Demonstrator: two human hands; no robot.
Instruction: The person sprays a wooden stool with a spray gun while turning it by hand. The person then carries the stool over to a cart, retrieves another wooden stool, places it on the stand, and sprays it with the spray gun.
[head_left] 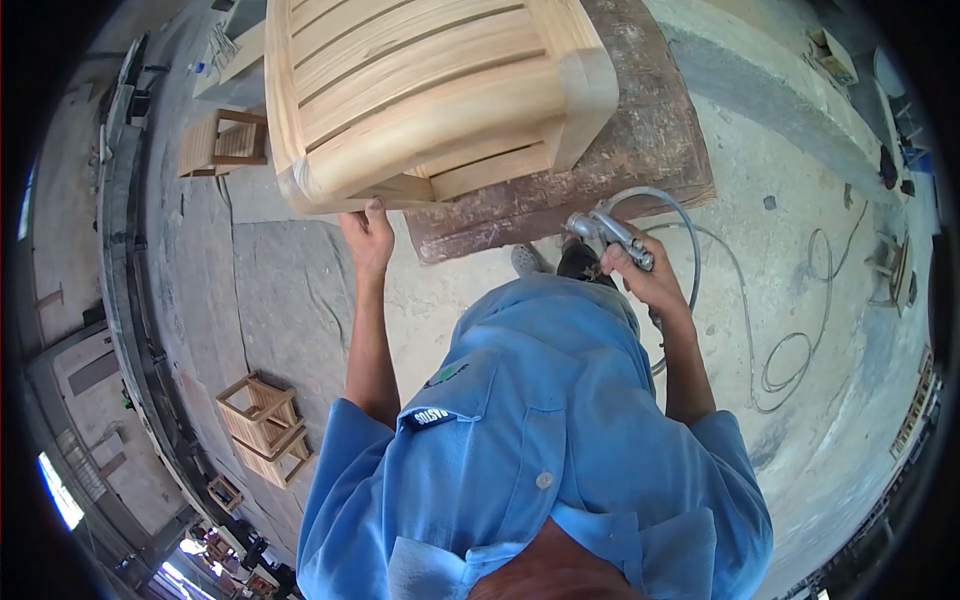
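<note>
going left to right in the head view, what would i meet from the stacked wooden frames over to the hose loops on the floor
Stacked wooden frames → left hand → grey shoe → right hand holding the spray gun → hose loops on the floor

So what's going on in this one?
A person in a blue shirt has their left hand at the near edge of a slatted wooden stool, above a worn brown surface. Some of its fingers are hidden. The right hand holds a metal spray gun, apart from the stool, beside a curved hose. No spray is visible.
</note>
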